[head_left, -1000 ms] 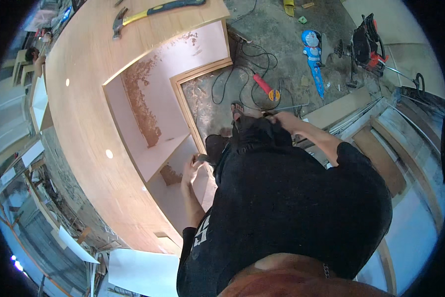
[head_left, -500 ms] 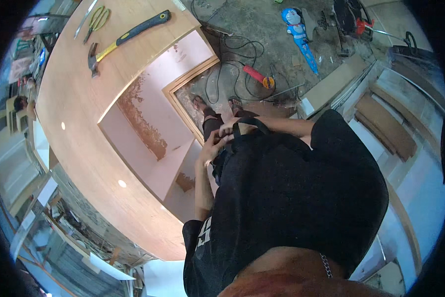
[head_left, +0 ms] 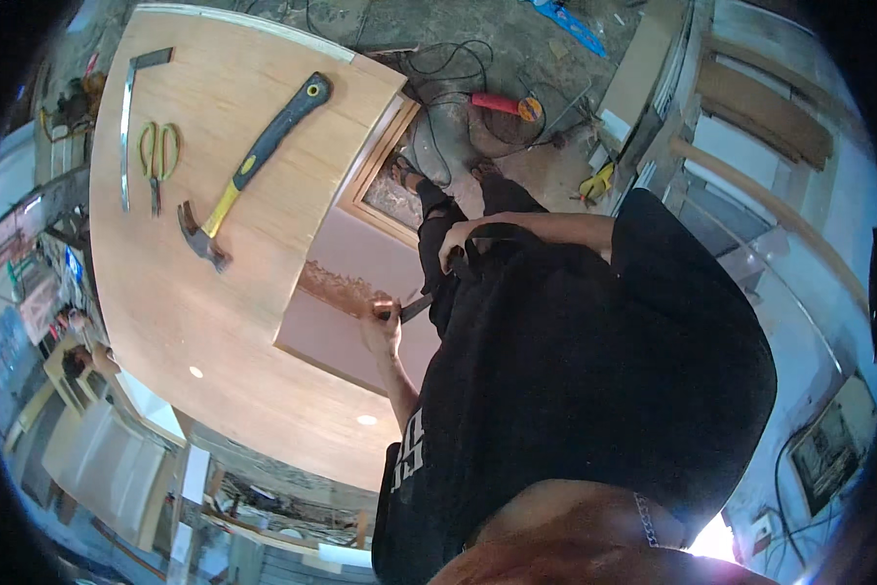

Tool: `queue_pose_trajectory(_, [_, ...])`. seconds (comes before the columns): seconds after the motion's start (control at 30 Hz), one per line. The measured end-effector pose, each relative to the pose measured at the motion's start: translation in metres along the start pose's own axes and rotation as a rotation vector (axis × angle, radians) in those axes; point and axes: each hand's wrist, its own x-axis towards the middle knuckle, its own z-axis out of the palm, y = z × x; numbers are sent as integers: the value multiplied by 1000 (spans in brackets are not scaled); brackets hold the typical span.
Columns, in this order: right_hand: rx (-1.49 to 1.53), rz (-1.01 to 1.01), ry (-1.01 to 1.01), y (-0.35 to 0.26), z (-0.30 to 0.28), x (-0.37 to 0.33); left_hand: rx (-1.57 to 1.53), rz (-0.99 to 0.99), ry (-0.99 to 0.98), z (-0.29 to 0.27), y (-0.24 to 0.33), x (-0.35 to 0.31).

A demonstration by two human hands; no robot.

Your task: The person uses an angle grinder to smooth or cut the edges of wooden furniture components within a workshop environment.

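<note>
Head fisheye, left of its pair: looks steeply down over the black shirt; left hand and right hand fairly near, floor farther off beyond them. Far left of the left hand, bent rim detail hard to read.

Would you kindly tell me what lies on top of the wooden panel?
On the panel lie a hammer, scissors and an L-shaped square. The wood directly beneath these tools is covered and cannot be seen.

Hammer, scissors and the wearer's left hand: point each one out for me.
Hammer (head_left: pixel 267 148), head view, on the handle.
Scissors (head_left: pixel 155 177), head view, where handles and blades meet.
Left hand (head_left: pixel 382 330), head view, on the middle of the hand.
</note>
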Motion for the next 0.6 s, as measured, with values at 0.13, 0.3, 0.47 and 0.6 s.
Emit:
queue_pose_trajectory(0.13, [63,-18,-10,-12,2,35,-13,-59,-122,-25,-28,20])
queue_pose_trajectory(0.3, [127,-56,0,-4,-1,51,-249,-174,-402,-38,-36,34])
queue_pose_trajectory(0.47, [255,-176,24,33,-3,51,411,-321,-414,-32,25,34])
queue_pose_trajectory(0.6, [254,-469,378,93,-4,11,742,-204,-357,-18,-3,55])
